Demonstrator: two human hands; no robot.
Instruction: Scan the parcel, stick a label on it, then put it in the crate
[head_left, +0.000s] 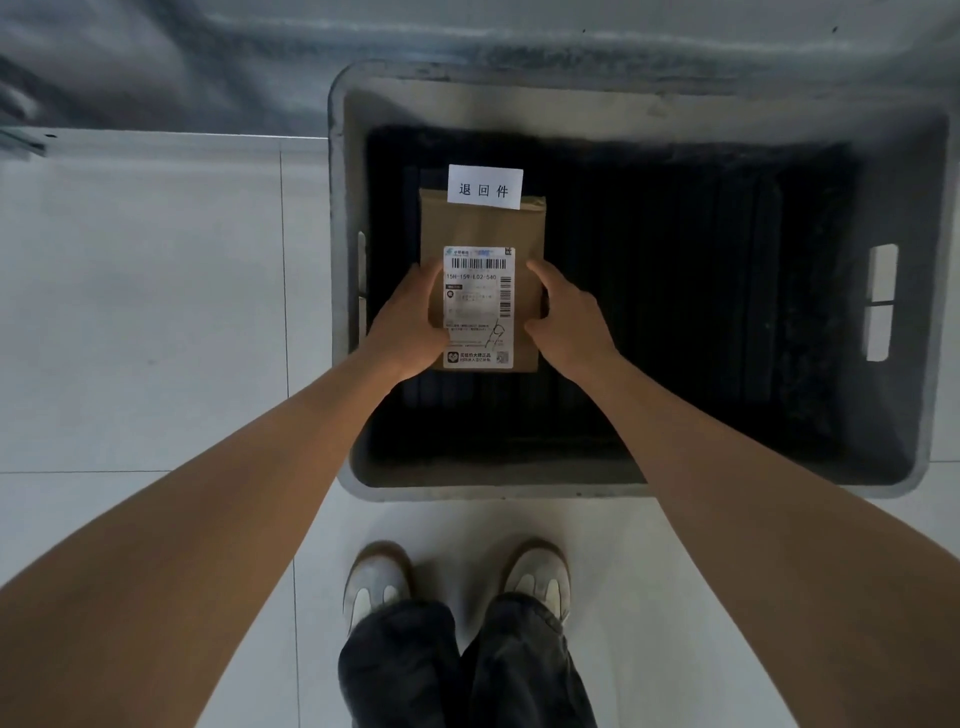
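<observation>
We're looking down at what appears to be a parcel-handling spot, a sorting room or small warehouse, though the view is too narrow to say for sure. Pale tiled floor (145, 312) underfoot, plain and bare. On it sits a big grey plastic crate (930, 364) with cut-out handles, the kind used for bulk goods. Over it, a brown parcel (480, 228) carrying a printed shipping label (478, 306) with barcodes, plus a white slip (485, 187) with printed characters at its top edge.

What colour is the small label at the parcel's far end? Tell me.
White with black characters; the small label shows clearly in the head view.
</observation>
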